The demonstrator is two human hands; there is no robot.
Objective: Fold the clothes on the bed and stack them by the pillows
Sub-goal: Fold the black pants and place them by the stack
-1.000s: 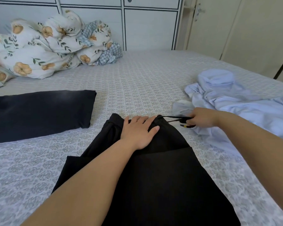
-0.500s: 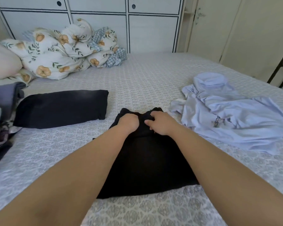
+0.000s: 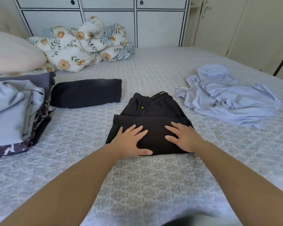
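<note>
**Both palms flat on folded black trousers**

The left hand (image 3: 131, 141) and right hand (image 3: 183, 137) each lie with the grip wide, fingers straight, pressing the folded black trousers (image 3: 152, 111) mid-bed (image 3: 153, 185). A folded dark garment (image 3: 87, 93) lies to their left, beside a stack of clothes (image 3: 15, 111) near the pillow (image 3: 13, 53). A crumpled pale blue top (image 3: 227, 98) lies to their right.

The room was bright with soft, even daylight and no hard glare. Shadows were faint: a thin dark edge lay under the folded black drawstring trousers (image 3: 151, 126) and beneath both forearms. The wide lens bowed the white panelled cupboard doors (image 3: 108, 22) at 12 o'clock and stretched the grey patterned bedsheet (image 3: 147, 185) toward 6 o'clock. Detail in the black cloth was crushed; the corners at 7 and 5 o'clock looked soft.
</note>
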